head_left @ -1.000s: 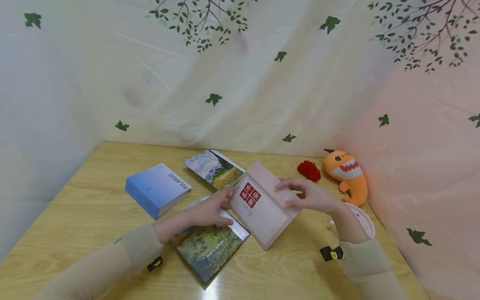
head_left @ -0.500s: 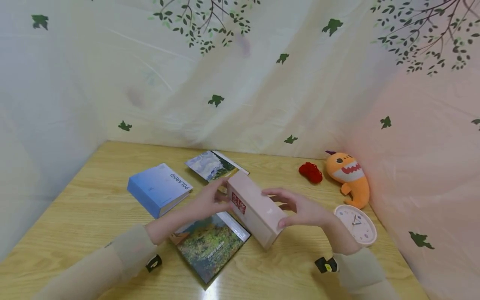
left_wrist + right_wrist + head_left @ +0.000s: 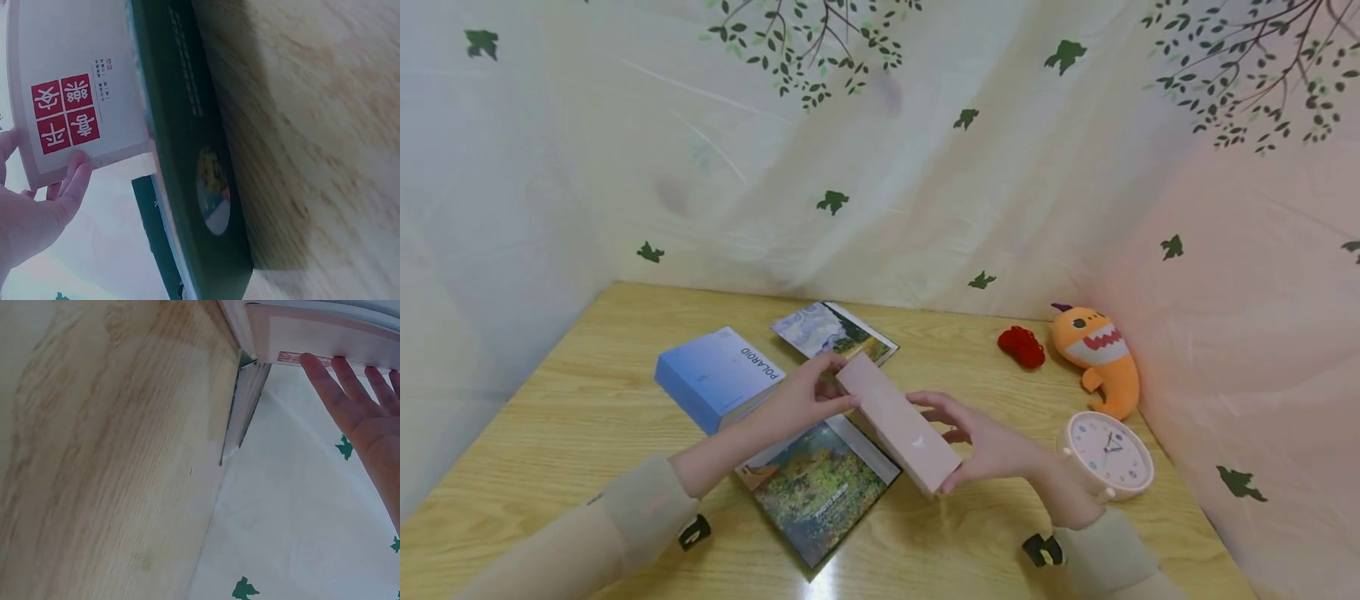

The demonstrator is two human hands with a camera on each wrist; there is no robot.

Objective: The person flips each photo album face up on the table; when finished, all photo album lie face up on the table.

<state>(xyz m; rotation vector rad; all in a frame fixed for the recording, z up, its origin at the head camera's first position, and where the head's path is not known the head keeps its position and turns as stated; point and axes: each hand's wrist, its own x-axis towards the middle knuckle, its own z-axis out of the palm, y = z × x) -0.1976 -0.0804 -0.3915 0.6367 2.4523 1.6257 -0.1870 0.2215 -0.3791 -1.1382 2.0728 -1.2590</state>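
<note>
A thick pale pink book (image 3: 898,425) stands tilted between both hands, its plain narrow side facing up in the head view. My left hand (image 3: 805,396) pinches its far-left end, thumb on the near face. Around the opposite side, my right hand (image 3: 985,437) holds it, thumb at the near end and fingers on the back face. The left wrist view shows red square characters on the pink book's cover (image 3: 75,37). A photo album (image 3: 823,500) with a painted landscape lies flat just left of the book, partly under the left forearm.
Left of the hands lies a blue POLAROID book (image 3: 715,371). Behind them is another painting-covered album (image 3: 831,329). A red yarn bundle (image 3: 1021,347), an orange shark plush (image 3: 1097,358) and a round pink clock (image 3: 1108,454) stand along the right. Fabric walls border the wooden table (image 3: 587,400).
The pink book has turned from its characters facing up to its narrow side facing up. Both hands have shifted slightly left with it, and the clock has come into fuller view.
</note>
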